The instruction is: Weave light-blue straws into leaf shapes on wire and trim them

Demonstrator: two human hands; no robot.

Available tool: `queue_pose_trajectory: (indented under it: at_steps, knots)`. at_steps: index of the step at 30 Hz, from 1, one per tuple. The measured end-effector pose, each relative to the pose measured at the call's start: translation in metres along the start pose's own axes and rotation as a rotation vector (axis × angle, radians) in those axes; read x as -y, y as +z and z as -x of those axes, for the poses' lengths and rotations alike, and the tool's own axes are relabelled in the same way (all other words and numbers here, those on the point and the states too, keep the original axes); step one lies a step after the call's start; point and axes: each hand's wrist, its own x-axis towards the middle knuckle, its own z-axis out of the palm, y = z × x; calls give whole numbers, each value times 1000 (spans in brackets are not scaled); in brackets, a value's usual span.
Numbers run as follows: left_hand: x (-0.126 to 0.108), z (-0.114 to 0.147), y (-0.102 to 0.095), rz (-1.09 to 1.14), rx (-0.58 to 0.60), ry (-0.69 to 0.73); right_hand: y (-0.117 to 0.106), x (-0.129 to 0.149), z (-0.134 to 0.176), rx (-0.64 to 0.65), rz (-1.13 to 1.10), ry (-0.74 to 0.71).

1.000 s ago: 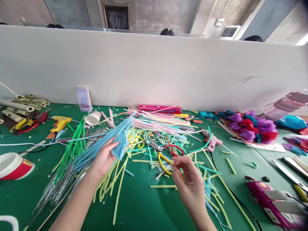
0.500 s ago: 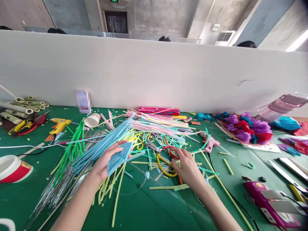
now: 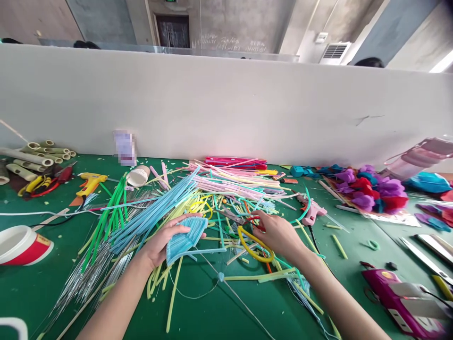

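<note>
My left hand (image 3: 165,241) is closed around a flat, fan-shaped piece made of light blue strips laid side by side (image 3: 187,238). A blue strip sticks out from its lower edge to the right. Below it, a thin wire with a small blue blob (image 3: 221,276) curves over the green table. My right hand (image 3: 278,232) has its fingers closed on the handles of scissors (image 3: 256,249), with yellow and red on the grips. Their metal blades point left over a pile of cut strips. The fingertips are partly hidden.
Blue stems (image 3: 155,208), green stems (image 3: 109,217) and pink stems (image 3: 233,186) lie piled ahead. A yellow glue gun (image 3: 90,183) lies left, a pink glue gun (image 3: 313,210) right. A red-and-white cup (image 3: 26,245) stands far left; a magenta power strip (image 3: 392,295) lies right. A white partition (image 3: 226,104) rises behind.
My right hand has closed on the scissors, and their yellow handle has lifted and turned. The blue piece in my left hand has tilted, showing more of its fan shape.
</note>
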Motion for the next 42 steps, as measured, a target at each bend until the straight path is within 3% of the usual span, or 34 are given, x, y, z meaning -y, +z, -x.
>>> queue_pose_trajectory:
  at_steps: [4, 8, 11, 16, 20, 25, 31, 36, 42]
  knots:
    - [1, -1, -2, -11, -7, 8, 3, -11, 12, -11, -293, -30]
    - [1, -1, -5, 1, -4, 5, 10, -12, 18, 33, -617, 72]
    - [1, -1, -7, 19, 14, 2, 10, -7, 24, 49, -818, -25]
    - [1, -2, -7, 53, 29, 7, 5, 6, 35, -171, -448, -126]
    - [1, -3, -7, 70, 11, 3, 5, 13, 41, -278, -197, -335]
    - [2, -5, -9, 85, -9, 3, 11, 15, 40, -295, 3, -446]
    - [6, -4, -8, 142, 71, -11, 11, 17, 34, -305, 66, -421]
    - [9, -5, -7, 177, 67, -19, 8, 17, 28, -311, 128, -419]
    - [8, -5, -6, 192, 47, -18, 2, 13, 22, -409, 341, -571]
